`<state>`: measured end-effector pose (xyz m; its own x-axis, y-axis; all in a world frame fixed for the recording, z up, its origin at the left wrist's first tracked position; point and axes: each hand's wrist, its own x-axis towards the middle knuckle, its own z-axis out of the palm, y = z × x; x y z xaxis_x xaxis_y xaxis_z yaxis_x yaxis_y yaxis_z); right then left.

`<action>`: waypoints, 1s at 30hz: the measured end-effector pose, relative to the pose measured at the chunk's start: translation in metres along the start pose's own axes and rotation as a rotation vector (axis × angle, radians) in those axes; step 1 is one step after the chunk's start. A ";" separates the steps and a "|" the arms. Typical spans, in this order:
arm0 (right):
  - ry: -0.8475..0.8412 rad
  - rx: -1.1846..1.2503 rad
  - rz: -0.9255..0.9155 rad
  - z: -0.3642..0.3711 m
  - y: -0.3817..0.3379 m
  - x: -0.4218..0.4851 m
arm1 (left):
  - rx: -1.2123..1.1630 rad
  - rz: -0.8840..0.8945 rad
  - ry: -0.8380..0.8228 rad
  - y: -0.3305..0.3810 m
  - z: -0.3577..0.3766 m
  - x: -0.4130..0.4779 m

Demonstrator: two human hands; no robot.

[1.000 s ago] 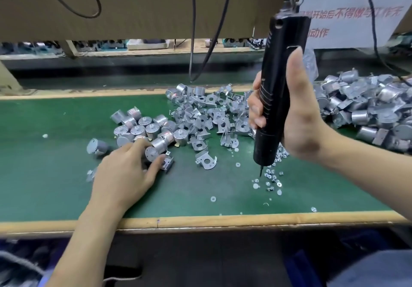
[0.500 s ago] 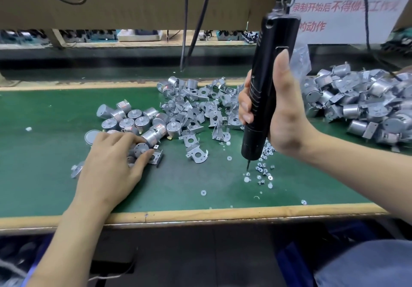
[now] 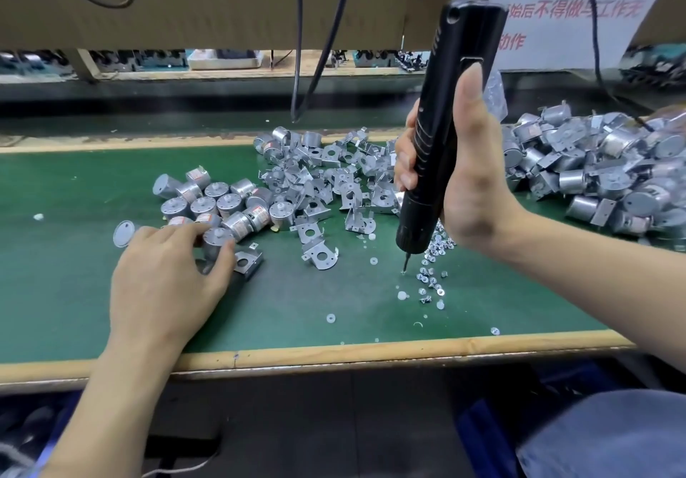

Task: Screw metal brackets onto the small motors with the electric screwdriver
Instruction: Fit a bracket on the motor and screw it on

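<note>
- Motor (image 3: 218, 237) for this round lies left of centre on the green mat (image 3: 74, 310), pinched between the thumb and curled fingertips of my left hand (image 3: 167, 284). It has no bracket on it yet.
- A loose bracket (image 3: 248, 264) lies just beside my thumb, probably the one meant for this motor.
- My right hand (image 3: 475, 195) is wrapped around the screwdriver (image 3: 441, 135), held nearly upright at centre right. Its tip is down at the edge of the scattered screws (image 3: 430, 277), so I judge I am picking one up.
- Left to do: the cluster of bare motors (image 3: 222, 199) above my left hand and the heap of brackets (image 3: 326, 180) in the middle.
- Done, as far as I can tell: the big pile (image 3: 601, 176) at the right edge, where the motors seem to have brackets on them.
- The job looks well under way, with a fair batch still waiting.
</note>
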<state>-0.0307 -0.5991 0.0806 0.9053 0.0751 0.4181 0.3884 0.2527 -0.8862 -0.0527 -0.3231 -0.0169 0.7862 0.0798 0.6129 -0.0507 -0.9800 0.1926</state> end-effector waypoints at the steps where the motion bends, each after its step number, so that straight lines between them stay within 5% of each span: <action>1: 0.001 0.000 -0.002 0.000 0.000 0.000 | -0.005 0.001 0.004 0.001 -0.003 0.001; 7: -0.007 0.008 0.005 0.004 0.004 0.000 | -0.297 0.113 0.026 0.026 -0.018 -0.001; 19: -0.021 0.023 0.019 0.006 0.008 -0.001 | -0.526 0.370 -0.469 0.078 -0.005 -0.032; 30: -0.027 0.032 0.021 0.010 0.009 0.000 | -0.510 0.328 -0.397 0.078 -0.003 -0.032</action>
<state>-0.0293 -0.5875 0.0749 0.9080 0.1061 0.4053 0.3635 0.2815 -0.8880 -0.0834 -0.4017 -0.0187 0.8406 -0.3708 0.3947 -0.5272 -0.7274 0.4393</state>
